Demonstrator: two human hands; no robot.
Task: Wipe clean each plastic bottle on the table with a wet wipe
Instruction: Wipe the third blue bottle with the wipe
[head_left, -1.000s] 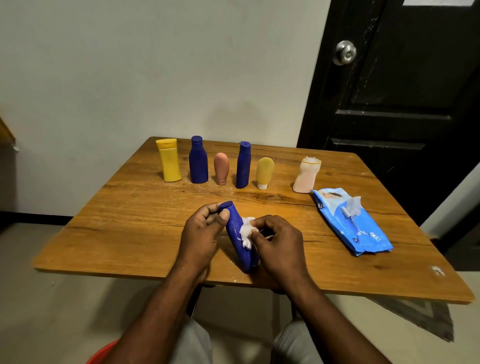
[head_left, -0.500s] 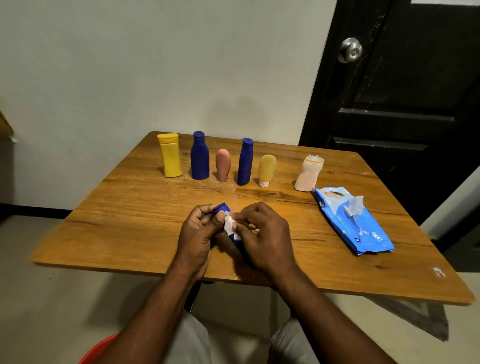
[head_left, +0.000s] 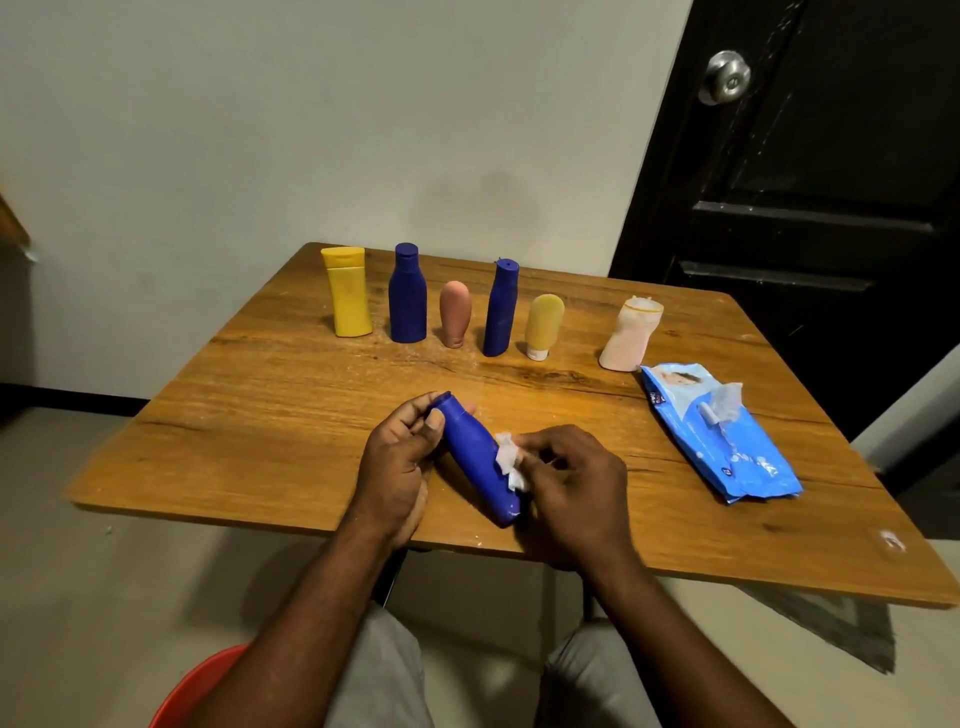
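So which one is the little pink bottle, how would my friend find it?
Look at the row of bottles along the far edge of the wooden table. The pink bottle stands third from the left, between two tall dark blue bottles. It is the shortest there, rounded on top, with no visible cap.

Half a second ago our right hand (head_left: 574, 486) covered most of the blue bottle (head_left: 479, 462), with the wet wipe (head_left: 508, 462) pressed up near its cap end beside our left thumb. Now we see that hand lower down the bottle, and the wipe sits against the lower half of its side, so the upper body of the bottle shows bare again. The bottle lies tilted, cap end up and away from us, much as it did a second ago. Our left hand (head_left: 397, 467) now pinches the cap end with thumb on top, and the fingertips show beyond the cap.
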